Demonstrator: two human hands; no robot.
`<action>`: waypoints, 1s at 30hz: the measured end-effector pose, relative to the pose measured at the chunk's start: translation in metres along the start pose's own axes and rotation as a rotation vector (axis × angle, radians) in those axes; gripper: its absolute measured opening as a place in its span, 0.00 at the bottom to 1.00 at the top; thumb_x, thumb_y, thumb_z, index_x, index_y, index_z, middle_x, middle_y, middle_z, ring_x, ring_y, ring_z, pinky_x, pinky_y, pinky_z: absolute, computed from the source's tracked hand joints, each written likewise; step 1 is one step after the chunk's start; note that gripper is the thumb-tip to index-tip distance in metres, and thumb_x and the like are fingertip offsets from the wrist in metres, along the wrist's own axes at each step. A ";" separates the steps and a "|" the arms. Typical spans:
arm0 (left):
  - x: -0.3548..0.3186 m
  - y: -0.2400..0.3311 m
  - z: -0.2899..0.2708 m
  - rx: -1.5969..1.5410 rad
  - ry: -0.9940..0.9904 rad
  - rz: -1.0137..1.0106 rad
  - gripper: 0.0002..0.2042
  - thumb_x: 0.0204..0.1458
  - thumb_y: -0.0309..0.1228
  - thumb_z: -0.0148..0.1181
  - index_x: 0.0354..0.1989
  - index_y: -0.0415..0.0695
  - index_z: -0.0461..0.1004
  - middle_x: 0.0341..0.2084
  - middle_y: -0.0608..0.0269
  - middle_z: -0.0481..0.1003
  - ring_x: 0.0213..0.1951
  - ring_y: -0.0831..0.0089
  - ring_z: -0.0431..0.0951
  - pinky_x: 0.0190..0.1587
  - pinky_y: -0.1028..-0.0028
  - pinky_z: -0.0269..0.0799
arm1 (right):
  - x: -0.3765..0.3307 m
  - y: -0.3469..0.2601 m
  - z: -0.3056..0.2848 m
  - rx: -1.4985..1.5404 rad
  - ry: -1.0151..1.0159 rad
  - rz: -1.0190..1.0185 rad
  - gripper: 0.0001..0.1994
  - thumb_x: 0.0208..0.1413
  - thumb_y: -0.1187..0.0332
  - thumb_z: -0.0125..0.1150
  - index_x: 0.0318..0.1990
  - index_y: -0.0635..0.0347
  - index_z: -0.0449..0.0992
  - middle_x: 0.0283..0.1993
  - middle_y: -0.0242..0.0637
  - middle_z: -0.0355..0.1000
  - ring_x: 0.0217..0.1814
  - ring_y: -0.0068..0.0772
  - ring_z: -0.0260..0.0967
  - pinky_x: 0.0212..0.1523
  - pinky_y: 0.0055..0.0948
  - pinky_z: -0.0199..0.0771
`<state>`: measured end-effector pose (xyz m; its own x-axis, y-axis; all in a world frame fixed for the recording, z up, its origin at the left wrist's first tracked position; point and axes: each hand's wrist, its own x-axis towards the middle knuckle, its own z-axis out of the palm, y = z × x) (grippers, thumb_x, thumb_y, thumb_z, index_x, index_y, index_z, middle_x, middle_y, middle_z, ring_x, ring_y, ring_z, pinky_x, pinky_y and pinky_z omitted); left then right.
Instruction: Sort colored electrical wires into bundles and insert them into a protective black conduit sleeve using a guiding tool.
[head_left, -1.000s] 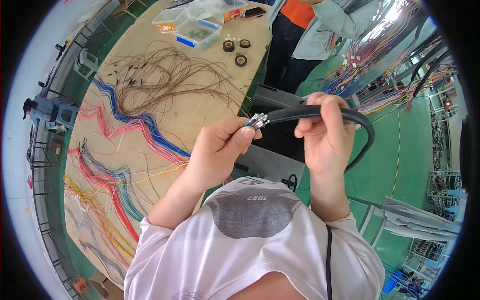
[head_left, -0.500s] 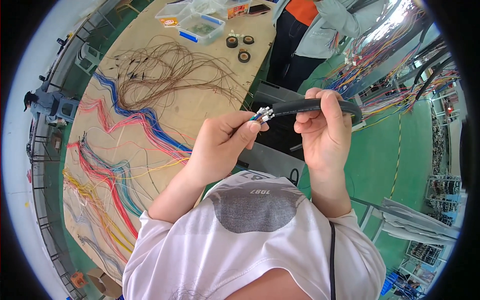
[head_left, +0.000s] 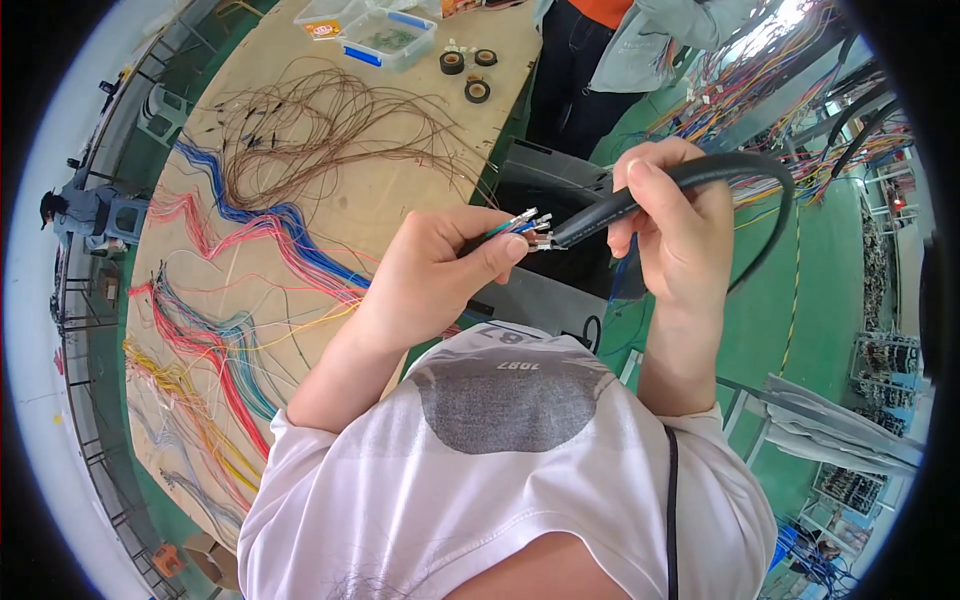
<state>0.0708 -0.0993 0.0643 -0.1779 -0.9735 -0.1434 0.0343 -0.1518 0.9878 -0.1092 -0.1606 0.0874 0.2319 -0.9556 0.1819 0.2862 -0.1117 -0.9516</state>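
Observation:
Between the thumb and fingers of my left hand (head_left: 445,265) is a small bunch of wires (head_left: 522,228), some blue and green, with silvery metal terminals at their tips. My right hand (head_left: 675,215) is closed on a black tube (head_left: 610,207). The tube's near end lies right beside the terminals; whether any tip sits inside its mouth I cannot tell. From my right hand the tube loops out to the right and back down.
Bundles of blue wires (head_left: 291,236), red wires (head_left: 225,373) and brown wires (head_left: 330,150) spread over the wooden table (head_left: 335,225). Black tape rolls (head_left: 477,91) and a clear plastic box (head_left: 392,42) lie at its far end. A person (head_left: 590,70) stands beyond. Coloured wires hang at right.
My right hand has moved right and slightly down, and the tube now slants and loops out wider. The terminals, earlier bunched at the tube's end, are fanned apart.

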 end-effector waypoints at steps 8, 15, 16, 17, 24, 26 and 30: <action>-0.004 -0.004 0.005 0.027 0.058 0.104 0.08 0.51 0.30 0.48 0.30 0.37 0.68 0.15 0.75 0.59 0.20 0.88 0.55 0.21 0.85 0.52 | 0.003 0.009 0.002 0.137 -0.069 0.124 0.07 0.48 0.70 0.50 0.25 0.65 0.65 0.22 0.37 0.63 0.11 0.20 0.59 0.09 0.16 0.60; -0.006 -0.010 0.009 0.143 0.180 0.234 0.07 0.52 0.29 0.46 0.31 0.37 0.67 0.16 0.75 0.59 0.21 0.87 0.55 0.22 0.84 0.52 | 0.000 0.021 0.005 0.281 -0.020 0.123 0.06 0.49 0.71 0.48 0.26 0.64 0.64 0.22 0.37 0.63 0.12 0.19 0.60 0.09 0.16 0.60; -0.006 -0.009 0.008 0.144 0.180 0.233 0.07 0.52 0.29 0.46 0.31 0.37 0.67 0.16 0.75 0.59 0.21 0.87 0.55 0.22 0.84 0.52 | 0.002 0.018 0.003 0.242 -0.042 0.136 0.06 0.49 0.71 0.48 0.26 0.64 0.64 0.23 0.37 0.63 0.12 0.20 0.60 0.09 0.16 0.60; -0.006 -0.009 0.006 0.132 0.149 0.227 0.07 0.52 0.29 0.46 0.31 0.37 0.67 0.16 0.75 0.59 0.21 0.87 0.55 0.22 0.84 0.52 | 0.003 0.016 0.003 0.201 -0.062 0.149 0.06 0.49 0.71 0.48 0.26 0.63 0.64 0.23 0.37 0.63 0.12 0.20 0.60 0.09 0.16 0.60; -0.004 -0.009 0.009 0.059 0.235 0.134 0.08 0.52 0.31 0.47 0.29 0.37 0.66 0.17 0.74 0.60 0.22 0.86 0.56 0.24 0.84 0.53 | 0.000 0.022 0.009 0.200 -0.039 0.104 0.05 0.49 0.71 0.49 0.26 0.63 0.64 0.23 0.38 0.63 0.12 0.21 0.60 0.10 0.17 0.61; -0.002 -0.017 0.014 0.053 0.298 0.191 0.08 0.51 0.30 0.47 0.29 0.38 0.66 0.17 0.74 0.60 0.21 0.86 0.56 0.23 0.84 0.53 | -0.003 0.028 0.012 0.283 0.032 0.066 0.05 0.49 0.71 0.49 0.26 0.63 0.65 0.23 0.38 0.63 0.13 0.22 0.60 0.11 0.18 0.61; -0.001 -0.021 0.016 0.049 0.380 0.265 0.06 0.51 0.29 0.47 0.29 0.38 0.66 0.16 0.73 0.60 0.21 0.86 0.55 0.23 0.84 0.53 | -0.004 0.031 0.015 0.348 0.068 0.074 0.05 0.49 0.71 0.49 0.26 0.63 0.65 0.23 0.38 0.62 0.14 0.22 0.61 0.11 0.18 0.62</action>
<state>0.0545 -0.0926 0.0447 0.2040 -0.9727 0.1111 -0.0180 0.1097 0.9938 -0.0874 -0.1558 0.0606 0.2052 -0.9748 0.0877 0.5731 0.0471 -0.8182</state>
